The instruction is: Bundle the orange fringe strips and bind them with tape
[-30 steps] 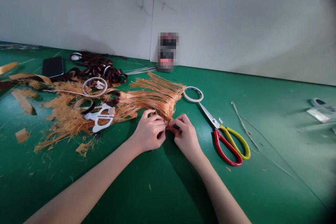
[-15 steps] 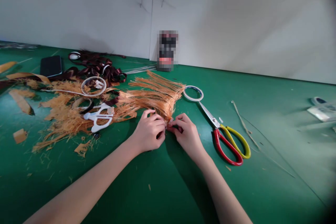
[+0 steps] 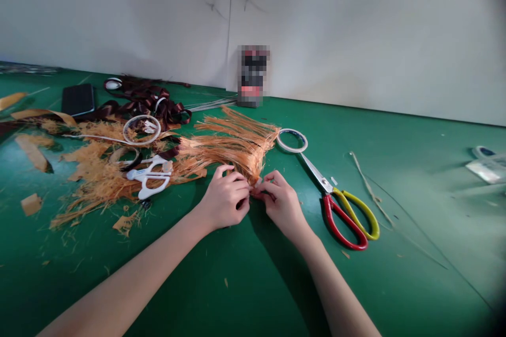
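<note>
A fan of thin orange straw strands lies on the green table, its gathered end pointing toward me. My left hand is curled shut on that gathered end. My right hand meets it fingertip to fingertip, pinching the same end of the bundle. What sits between the fingertips is too small to make out.
Red-and-yellow handled scissors lie right of my right hand. A tape ring sits beyond them. White scissors, a clear ring, dark ribbon, a phone and orange scraps crowd the left.
</note>
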